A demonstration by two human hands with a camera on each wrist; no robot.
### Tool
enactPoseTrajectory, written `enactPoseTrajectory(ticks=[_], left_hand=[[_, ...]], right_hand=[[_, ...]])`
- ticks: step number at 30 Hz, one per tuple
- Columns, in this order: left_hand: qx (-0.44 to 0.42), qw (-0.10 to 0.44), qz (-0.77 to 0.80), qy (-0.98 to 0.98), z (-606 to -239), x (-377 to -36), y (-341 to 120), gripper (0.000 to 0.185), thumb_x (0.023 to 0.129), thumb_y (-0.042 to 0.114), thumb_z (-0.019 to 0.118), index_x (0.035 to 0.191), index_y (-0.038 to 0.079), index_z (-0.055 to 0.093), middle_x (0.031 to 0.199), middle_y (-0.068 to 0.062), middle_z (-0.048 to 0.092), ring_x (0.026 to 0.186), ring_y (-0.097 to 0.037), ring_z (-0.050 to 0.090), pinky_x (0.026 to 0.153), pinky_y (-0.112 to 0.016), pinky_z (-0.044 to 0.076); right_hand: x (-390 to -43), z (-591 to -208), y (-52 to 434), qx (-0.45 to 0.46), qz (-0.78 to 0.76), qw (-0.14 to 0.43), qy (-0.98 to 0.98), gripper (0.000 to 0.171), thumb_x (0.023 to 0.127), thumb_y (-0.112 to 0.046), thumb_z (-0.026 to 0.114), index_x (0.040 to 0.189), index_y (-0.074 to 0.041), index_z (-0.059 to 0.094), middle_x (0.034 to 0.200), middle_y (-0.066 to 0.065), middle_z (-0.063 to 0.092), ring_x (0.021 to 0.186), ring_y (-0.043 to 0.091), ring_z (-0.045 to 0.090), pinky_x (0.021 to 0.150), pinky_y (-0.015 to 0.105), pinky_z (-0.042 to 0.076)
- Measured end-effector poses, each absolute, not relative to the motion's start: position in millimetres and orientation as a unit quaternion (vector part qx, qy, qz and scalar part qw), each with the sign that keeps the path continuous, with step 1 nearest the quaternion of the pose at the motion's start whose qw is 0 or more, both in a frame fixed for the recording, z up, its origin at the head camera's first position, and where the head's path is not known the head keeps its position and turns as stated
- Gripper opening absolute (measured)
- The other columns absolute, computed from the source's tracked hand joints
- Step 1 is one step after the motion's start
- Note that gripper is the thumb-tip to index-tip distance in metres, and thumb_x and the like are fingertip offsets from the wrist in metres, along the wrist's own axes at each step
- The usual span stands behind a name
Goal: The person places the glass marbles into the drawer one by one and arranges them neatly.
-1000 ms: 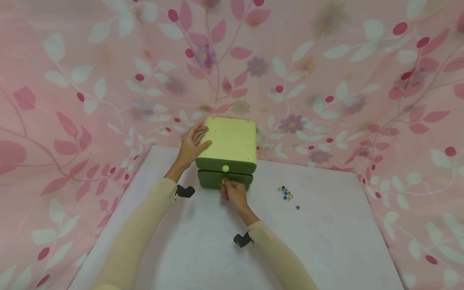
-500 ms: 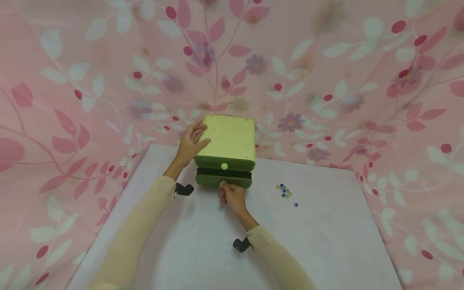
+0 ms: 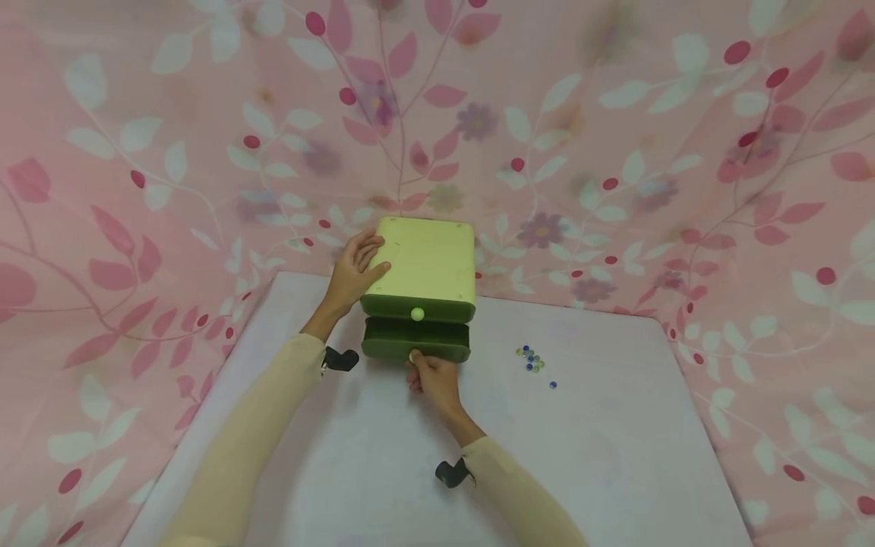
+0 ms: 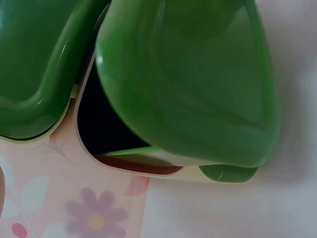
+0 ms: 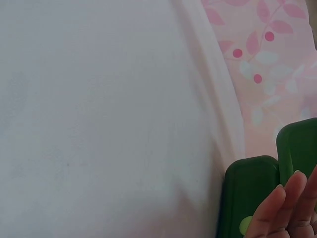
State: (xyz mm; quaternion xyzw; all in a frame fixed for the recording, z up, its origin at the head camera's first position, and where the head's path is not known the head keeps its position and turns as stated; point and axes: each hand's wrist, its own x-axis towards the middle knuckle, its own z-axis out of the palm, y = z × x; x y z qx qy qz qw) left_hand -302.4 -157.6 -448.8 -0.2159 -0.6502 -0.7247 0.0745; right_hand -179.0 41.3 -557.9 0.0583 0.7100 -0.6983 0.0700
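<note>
A small chest [image 3: 427,258] with a pale yellow-green top and dark green drawer fronts stands near the back of the table. My left hand [image 3: 351,275] rests along its left side, thumb over the top edge. With thumb and fingers, my right hand [image 3: 437,380] pinches the small light knob [image 3: 413,355] of the lower drawer [image 3: 383,348], which stands pulled out. The upper drawer [image 3: 390,307] is closed, its round knob [image 3: 418,314] in plain sight. In the left wrist view a gap shows behind the drawer front [image 4: 208,79]. Right-hand fingers [image 5: 292,203] overlap the green fronts in the right wrist view.
Several blue and yellow-green glass marbles [image 3: 530,359] lie clustered right of the chest, with one blue marble [image 3: 553,385] apart. White cloth covers the table [image 3: 615,456]. Pink floral fabric [image 3: 547,152] hangs behind and at both sides.
The lower drawer has slid out toward me, from nearly closed to well open, with my right hand on its knob. My left hand has stayed on the chest.
</note>
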Motion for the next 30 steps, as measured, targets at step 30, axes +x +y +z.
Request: enactPoseTrajectory(ticks=[30], left_hand=[[-0.215,0.081,-0.720,-0.655,-450.1,-299.9,-155.0,0.073,0.087,-0.010,0.063,0.148,-0.011,0.024,0.141,-0.031,0.037,0.139,-0.035,0.032,0.120,-0.038,0.023]], right_hand=[[-139.2,-531.2,42.9,0.031,-0.690,0.072,0.720,0.030,0.098,-0.023,0.061,0.088,0.001,0.075,0.068,0.023,0.066,0.055,0.019,0.064,0.058,0.035,0.061]])
